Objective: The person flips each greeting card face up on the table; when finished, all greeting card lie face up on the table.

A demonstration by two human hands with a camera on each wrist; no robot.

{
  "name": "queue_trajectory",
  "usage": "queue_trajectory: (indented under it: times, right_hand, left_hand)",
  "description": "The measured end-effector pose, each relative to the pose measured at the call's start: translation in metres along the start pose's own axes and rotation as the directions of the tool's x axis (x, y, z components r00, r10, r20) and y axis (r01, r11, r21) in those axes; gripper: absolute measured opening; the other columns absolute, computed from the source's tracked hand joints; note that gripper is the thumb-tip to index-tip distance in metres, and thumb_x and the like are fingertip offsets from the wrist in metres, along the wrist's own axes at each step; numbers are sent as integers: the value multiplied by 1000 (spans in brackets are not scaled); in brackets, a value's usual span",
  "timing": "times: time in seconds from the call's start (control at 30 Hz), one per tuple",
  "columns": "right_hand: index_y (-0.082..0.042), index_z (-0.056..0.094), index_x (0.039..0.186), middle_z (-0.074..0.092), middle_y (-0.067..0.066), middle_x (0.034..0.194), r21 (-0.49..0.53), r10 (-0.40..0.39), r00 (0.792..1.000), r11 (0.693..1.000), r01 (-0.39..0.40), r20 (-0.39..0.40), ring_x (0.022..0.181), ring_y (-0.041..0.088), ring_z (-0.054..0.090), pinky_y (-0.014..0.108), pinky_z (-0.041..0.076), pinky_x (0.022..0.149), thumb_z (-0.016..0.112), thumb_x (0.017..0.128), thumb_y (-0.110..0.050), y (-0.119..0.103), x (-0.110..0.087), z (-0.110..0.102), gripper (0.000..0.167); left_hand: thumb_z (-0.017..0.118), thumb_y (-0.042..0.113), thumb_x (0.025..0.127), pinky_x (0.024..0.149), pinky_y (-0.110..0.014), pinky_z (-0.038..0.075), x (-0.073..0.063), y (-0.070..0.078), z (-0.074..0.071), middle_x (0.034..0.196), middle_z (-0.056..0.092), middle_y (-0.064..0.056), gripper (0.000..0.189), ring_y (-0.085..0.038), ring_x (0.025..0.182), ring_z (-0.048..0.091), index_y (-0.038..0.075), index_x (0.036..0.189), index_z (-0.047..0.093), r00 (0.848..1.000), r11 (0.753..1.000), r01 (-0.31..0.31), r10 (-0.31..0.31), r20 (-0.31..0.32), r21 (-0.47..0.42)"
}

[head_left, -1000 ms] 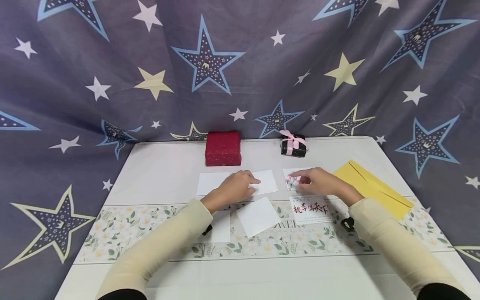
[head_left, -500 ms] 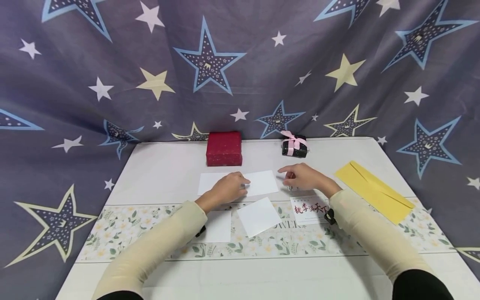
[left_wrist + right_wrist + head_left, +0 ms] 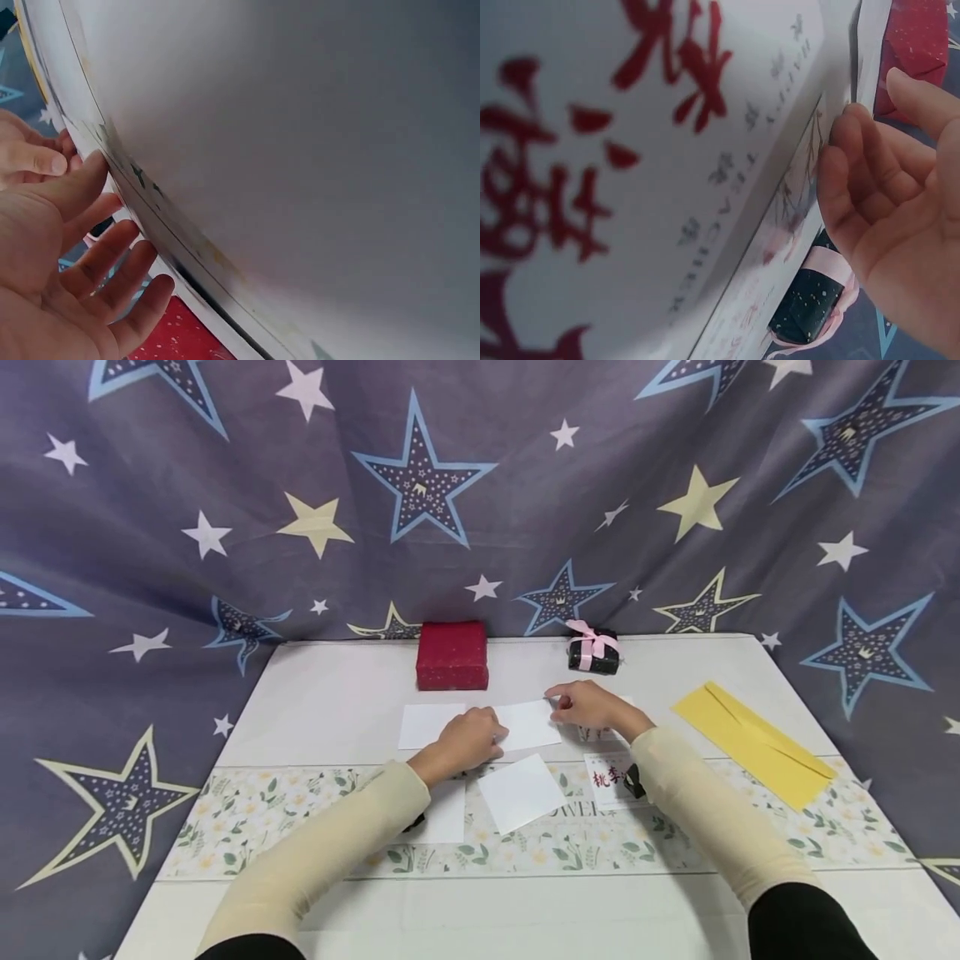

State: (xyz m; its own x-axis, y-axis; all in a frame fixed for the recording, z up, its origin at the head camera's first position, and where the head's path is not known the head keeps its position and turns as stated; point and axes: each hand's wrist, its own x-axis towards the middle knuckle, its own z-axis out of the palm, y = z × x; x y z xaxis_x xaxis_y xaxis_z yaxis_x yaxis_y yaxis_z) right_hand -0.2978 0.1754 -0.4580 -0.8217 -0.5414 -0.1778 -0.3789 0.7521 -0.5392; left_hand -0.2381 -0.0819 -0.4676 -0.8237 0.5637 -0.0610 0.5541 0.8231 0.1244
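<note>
A blank white card [image 3: 531, 727] lies at the middle of the table between both hands. My left hand [image 3: 468, 739] touches its left end, thumb and fingers apart in the left wrist view. At its right edge is my right hand [image 3: 588, 706], fingers slightly bent; in the right wrist view the thumb [image 3: 907, 90] stands away from the fingers. Under the right hand, a card with a pink flower print [image 3: 784, 202] is partly hidden. Nearer lies a card with red characters [image 3: 602, 775], partly covered by the right wrist.
More blank white cards lie at the left [image 3: 431, 725], in the front middle [image 3: 522, 793] and beneath the left wrist [image 3: 450, 817]. A red box [image 3: 452, 657] and a black box with pink ribbon [image 3: 592, 653] stand at the back. A yellow envelope [image 3: 753, 743] rests at right.
My right hand has moved left from the flower card to the blank card's right edge. My left hand shifted slightly left, then back, staying at the blank card's left end.
</note>
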Motion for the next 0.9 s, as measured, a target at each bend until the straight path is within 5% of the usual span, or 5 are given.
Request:
queue_trajectory:
  times: [0.27, 0.9]
  right_hand:
    - [-3, 55, 144, 72, 13, 110, -40, 54, 998, 998, -53, 24, 87, 18, 61, 36, 52, 84, 67, 98, -21, 2, 7, 2, 51]
    - [-1, 61, 132, 73, 10, 100, 30, 45, 998, 999, -44, -36, 80, 15, 61, 29, 51, 74, 70, 94, -15, 2, 9, 5, 41]
  left_hand:
    - [77, 37, 88, 83, -34, 61, 3, 6, -4, 109, 73, -7, 35, -22, 97, 69, 23, 121, 77, 1000, 984, -3, 5, -7, 176]
    - [76, 39, 87, 88, -35, 60, 1, 6, -2, 117, 73, -6, 41, -22, 105, 69, 24, 125, 75, 998, 993, 57, -57, -3, 107]
